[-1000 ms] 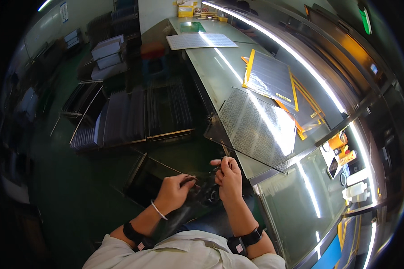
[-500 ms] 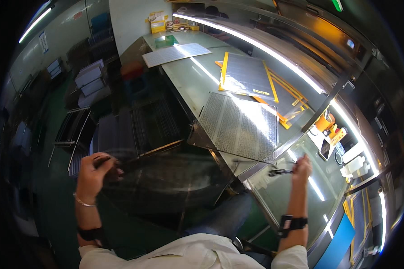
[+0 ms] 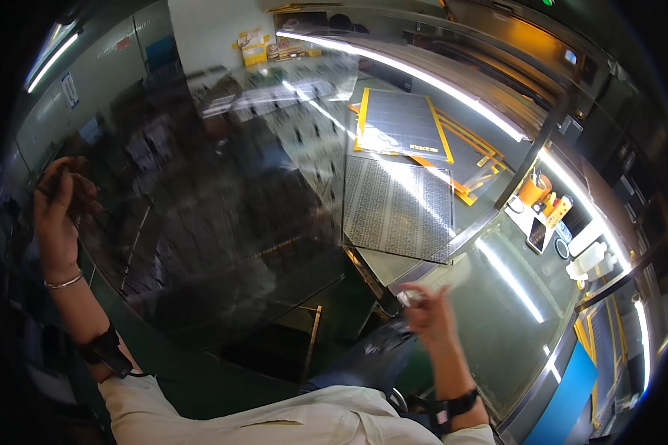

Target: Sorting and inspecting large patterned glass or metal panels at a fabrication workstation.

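A large clear, glossy film sheet [image 3: 223, 222] is stretched in front of me between both hands and reflects the ceiling lights. My left hand [image 3: 56, 204] is raised high at the far left and pinches the sheet's left edge. Low and right of centre, my right hand [image 3: 427, 315] grips the sheet's lower right corner, close to the edge of the glossy table [image 3: 497, 311]. Both wrists wear dark bands.
On the table lie a grey patterned panel [image 3: 397, 208] and yellow-framed panels [image 3: 404, 122] farther back. Orange items [image 3: 534, 189] and white bottles [image 3: 593, 256] stand at the right. Dark racks show dimly through the film. A blue board [image 3: 571, 393] is at the lower right.
My hands were together over my lap, then pulled wide apart. The film has unfolded and risen in front of me, with my left hand lifting higher.
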Action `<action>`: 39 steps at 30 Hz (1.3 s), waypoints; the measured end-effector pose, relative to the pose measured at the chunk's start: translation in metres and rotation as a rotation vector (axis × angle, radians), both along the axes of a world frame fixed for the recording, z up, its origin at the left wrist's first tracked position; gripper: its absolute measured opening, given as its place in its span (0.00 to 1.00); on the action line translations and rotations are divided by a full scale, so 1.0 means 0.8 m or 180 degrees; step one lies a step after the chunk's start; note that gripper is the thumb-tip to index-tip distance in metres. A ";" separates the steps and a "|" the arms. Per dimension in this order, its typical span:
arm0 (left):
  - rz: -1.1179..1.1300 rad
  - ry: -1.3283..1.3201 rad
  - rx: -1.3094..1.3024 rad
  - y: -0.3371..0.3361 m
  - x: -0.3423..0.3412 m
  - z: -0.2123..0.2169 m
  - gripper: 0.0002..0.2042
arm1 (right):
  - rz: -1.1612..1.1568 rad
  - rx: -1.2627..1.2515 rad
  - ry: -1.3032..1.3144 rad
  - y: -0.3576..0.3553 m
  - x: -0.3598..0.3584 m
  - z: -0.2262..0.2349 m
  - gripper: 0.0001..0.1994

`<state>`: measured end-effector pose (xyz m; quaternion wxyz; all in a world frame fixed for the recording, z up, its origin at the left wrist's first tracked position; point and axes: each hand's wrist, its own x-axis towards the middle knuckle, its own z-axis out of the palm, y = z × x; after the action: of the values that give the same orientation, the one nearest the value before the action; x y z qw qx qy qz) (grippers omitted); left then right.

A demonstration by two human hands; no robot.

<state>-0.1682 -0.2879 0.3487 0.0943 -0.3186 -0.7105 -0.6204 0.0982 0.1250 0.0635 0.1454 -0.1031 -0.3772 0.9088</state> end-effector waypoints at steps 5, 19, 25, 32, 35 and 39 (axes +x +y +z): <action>0.0184 0.0135 0.0490 -0.023 -0.019 0.002 0.14 | 0.0274 -0.0794 -0.0442 -0.078 -0.112 -0.035 0.17; 0.2687 0.1471 -0.0619 -0.001 0.003 -0.254 0.41 | -0.0690 0.2998 0.0329 -0.095 -0.189 0.053 0.05; -0.1132 -0.0434 -0.1857 0.172 0.051 -0.232 0.13 | -0.0203 0.4064 0.0700 -0.125 -0.172 0.088 0.16; -0.0912 -0.1097 -0.0850 0.205 0.075 -0.262 0.09 | -0.1080 0.4349 0.0652 -0.124 -0.162 0.063 0.15; -0.0471 -0.0626 -0.1154 0.206 0.082 -0.273 0.09 | -0.1124 0.4346 0.0525 -0.132 -0.158 0.053 0.15; -0.0103 0.0088 -0.1497 0.209 0.090 -0.283 0.07 | -0.0886 0.4296 0.0139 -0.131 -0.155 0.049 0.14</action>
<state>-0.0960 -0.1209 0.1226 0.0172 -0.3516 -0.8289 -0.4348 -0.0255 0.0206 0.1030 0.3007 -0.0191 -0.8408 0.4498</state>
